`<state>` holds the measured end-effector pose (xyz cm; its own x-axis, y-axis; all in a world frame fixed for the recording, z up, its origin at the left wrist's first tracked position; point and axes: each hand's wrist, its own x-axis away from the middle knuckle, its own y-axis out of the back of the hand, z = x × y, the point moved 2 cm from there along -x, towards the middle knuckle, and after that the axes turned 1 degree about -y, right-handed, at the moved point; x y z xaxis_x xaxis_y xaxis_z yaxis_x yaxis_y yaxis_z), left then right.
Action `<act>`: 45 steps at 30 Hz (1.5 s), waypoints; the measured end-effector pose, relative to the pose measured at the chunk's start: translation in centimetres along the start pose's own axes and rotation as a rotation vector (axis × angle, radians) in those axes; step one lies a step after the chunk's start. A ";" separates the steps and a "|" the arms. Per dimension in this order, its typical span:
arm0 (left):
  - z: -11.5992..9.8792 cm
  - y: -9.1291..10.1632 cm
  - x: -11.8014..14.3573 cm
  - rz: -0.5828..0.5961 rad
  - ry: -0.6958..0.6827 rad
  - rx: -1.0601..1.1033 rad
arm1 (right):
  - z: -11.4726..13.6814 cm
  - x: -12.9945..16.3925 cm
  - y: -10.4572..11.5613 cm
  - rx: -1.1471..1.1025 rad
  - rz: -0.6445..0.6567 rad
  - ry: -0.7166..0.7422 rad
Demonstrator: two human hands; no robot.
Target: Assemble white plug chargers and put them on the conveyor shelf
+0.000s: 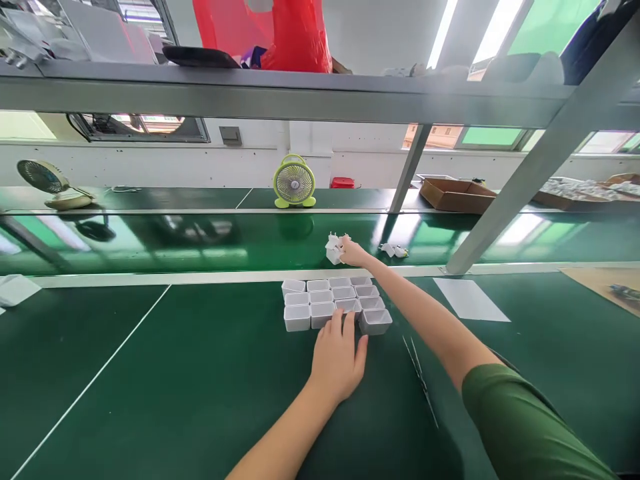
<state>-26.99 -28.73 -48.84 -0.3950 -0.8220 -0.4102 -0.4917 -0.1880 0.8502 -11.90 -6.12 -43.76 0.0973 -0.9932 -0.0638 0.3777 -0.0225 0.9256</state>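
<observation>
Small white square cups stand in a tight block of rows on the green table. My left hand rests its outstretched fingertips on the near edge of this block, thumb spread to the right. Beyond the cups, my right hand reaches over the green belt with fingers closed on a white jagged-edged piece; its exact kind is too small to tell. Another white piece lies on the belt just right of that hand. A pair of tweezers lies on the table beneath my right forearm.
A metal shelf frame crosses overhead, its slanted post standing at the right. White paper lies on the table at right. On the far ledge are a green fan, a beige fan and a cardboard box.
</observation>
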 end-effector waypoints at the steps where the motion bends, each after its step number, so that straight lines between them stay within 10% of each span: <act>1: 0.0 0.0 0.0 0.006 0.003 0.003 | -0.5 -0.3 0.2 0.030 0.004 -0.021; 16: 0.2 -0.6 0.4 -0.007 -0.037 -0.028 | -0.9 -3.4 -0.3 0.349 0.083 -0.144; 28: 0.5 -0.9 -0.3 -0.074 -0.049 0.067 | -11.6 11.7 3.1 0.400 0.103 -0.045; 37: 0.6 -0.3 -0.3 -0.096 -0.019 0.073 | -5.4 0.9 0.5 0.218 0.130 0.009; 45: 0.4 0.0 -0.2 -0.109 -0.038 0.048 | -1.3 -0.9 -0.8 0.072 0.086 -0.122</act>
<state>-27.17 -28.34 -48.90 -0.3662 -0.7770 -0.5121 -0.5691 -0.2483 0.7838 -11.07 -5.05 -44.97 0.0126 -0.9982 0.0587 0.3056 0.0598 0.9503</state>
